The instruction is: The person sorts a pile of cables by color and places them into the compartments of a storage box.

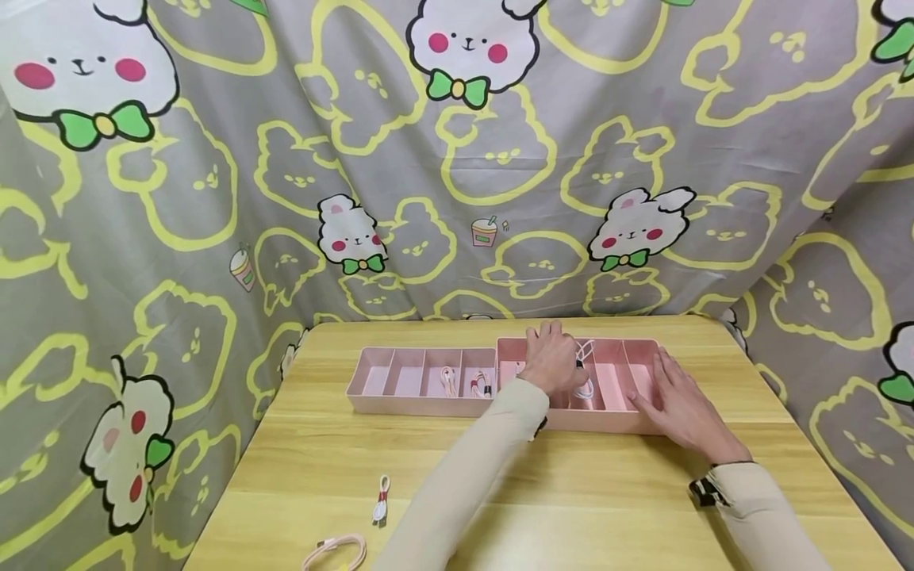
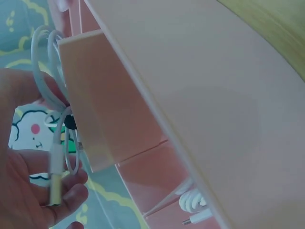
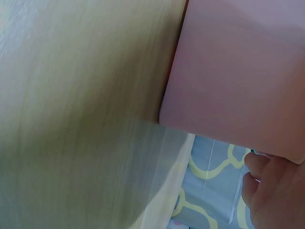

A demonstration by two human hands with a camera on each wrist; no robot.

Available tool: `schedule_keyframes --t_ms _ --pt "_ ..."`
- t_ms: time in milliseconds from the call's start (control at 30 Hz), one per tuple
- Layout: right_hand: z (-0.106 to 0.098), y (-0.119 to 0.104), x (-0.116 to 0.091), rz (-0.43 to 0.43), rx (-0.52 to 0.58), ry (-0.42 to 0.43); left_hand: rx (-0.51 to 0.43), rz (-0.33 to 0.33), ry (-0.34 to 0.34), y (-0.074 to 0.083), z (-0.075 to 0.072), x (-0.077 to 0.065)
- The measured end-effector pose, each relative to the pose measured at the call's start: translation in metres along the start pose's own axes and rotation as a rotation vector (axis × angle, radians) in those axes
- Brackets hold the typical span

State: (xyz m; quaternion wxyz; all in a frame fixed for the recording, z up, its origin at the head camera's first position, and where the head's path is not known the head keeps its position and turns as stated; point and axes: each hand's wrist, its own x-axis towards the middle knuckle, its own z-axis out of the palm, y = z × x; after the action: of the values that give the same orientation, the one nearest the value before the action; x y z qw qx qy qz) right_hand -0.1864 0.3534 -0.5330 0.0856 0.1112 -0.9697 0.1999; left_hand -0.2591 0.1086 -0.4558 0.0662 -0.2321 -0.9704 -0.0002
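My left hand (image 1: 553,361) reaches over the right-hand pink divided box (image 1: 607,422). Between its thumb and fingers it holds a coiled white cable (image 2: 57,86) with a dark tie, beside one of the box's dividers; a plug (image 2: 55,191) hangs down in front of the fingers. At the right end of that box, my right hand (image 1: 681,408) grips the corner, thumb over the front rim and fingers along the end wall. The right wrist view shows the box's outer wall (image 3: 233,71) and some bent fingers (image 3: 257,167). Another coiled white cable (image 2: 193,200) lies in a compartment.
A paler pink divided box (image 1: 421,404) adjoins on the left, with tied cables (image 1: 447,381) in two compartments. On the wooden table (image 1: 300,460) nearer me lie a white cable with a red tie (image 1: 382,500) and a pink cable (image 1: 343,543). A patterned curtain (image 1: 471,277) hangs behind.
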Motion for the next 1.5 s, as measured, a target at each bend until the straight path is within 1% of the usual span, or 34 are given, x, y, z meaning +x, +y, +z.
schedule_keyframes --t_ms 133,333,433,567,633,733,867,933,1067,1233,1367,1500 --pt "0.0 -0.001 0.0 0.006 0.005 -0.01 0.001 -0.005 -0.024 0.0 0.002 0.0" --pt "-0.002 0.0 0.001 0.008 -0.003 -0.014 -0.009 0.0 -0.008 -0.001 0.005 0.004" --pt "-0.003 0.0 0.001 0.006 -0.009 -0.013 -0.024 0.011 -0.015 -0.003 0.005 0.004" --pt "-0.002 0.001 0.002 0.0 -0.005 -0.013 -0.069 0.024 -0.028 -0.008 0.003 0.002" --pt "-0.002 0.002 0.002 -0.004 -0.005 -0.009 -0.087 0.035 -0.023 -0.012 0.002 0.001" --pt "-0.001 0.003 0.002 -0.003 -0.007 -0.012 -0.108 0.069 -0.018 -0.019 -0.001 -0.001" --pt "-0.001 0.004 0.001 -0.005 -0.007 -0.01 -0.159 0.106 -0.002 -0.032 -0.002 -0.007" --pt "-0.001 0.004 0.002 -0.009 -0.006 -0.004 -0.191 0.111 0.017 -0.04 -0.003 -0.011" --pt "-0.001 0.004 0.004 -0.016 -0.006 0.004 -0.223 0.112 0.046 -0.058 -0.005 -0.02" --pt "0.0 0.005 0.004 -0.014 -0.005 0.009 -0.262 0.123 0.054 -0.079 -0.01 -0.031" --pt "0.0 0.005 0.003 -0.019 -0.01 0.019 -0.317 0.123 0.077 -0.097 -0.012 -0.044" --pt "-0.002 0.005 0.005 -0.032 -0.017 0.022 -0.376 0.123 0.095 -0.117 -0.014 -0.061"
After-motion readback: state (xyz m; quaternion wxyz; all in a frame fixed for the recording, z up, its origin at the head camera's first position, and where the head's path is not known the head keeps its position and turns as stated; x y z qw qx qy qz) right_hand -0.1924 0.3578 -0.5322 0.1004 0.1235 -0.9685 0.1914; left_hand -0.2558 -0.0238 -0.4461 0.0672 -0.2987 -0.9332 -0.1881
